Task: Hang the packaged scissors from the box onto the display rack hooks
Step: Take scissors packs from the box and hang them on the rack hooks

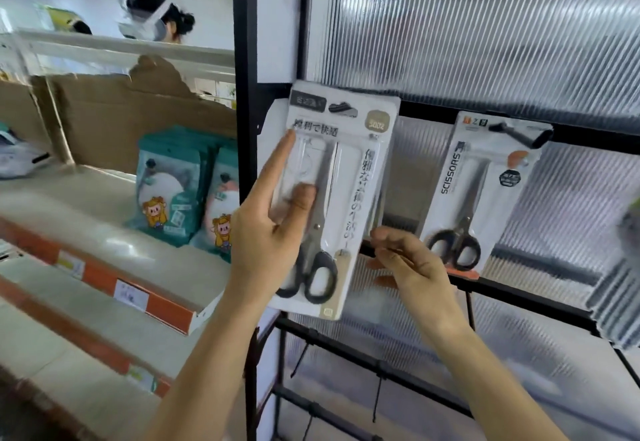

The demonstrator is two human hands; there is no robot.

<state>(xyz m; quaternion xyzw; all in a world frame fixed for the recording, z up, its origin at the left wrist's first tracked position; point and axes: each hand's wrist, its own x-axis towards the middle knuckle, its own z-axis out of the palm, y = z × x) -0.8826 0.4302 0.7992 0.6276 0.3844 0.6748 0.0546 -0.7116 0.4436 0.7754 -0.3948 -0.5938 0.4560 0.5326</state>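
My left hand (266, 229) holds a white blister pack of black-handled scissors (349, 177) up against the black display rack (433, 111), thumb on the front and index finger straight along its left edge. My right hand (408, 264) pinches the pack's lower right edge from the side. The top of the pack lies against the rack's upper crossbar; whether it sits on a hook is hidden. A second scissors pack (485, 177), marked SCISSORS, hangs from a black hook (526, 135) to the right.
Ribbed translucent panels (485, 25) back the rack, and empty hooks stick out of lower bars (377, 392). To the left, white shelves with orange price rails (104, 278) carry teal cartoon packets (169, 184) and cardboard. Another person (156, 14) stands behind the shelves.
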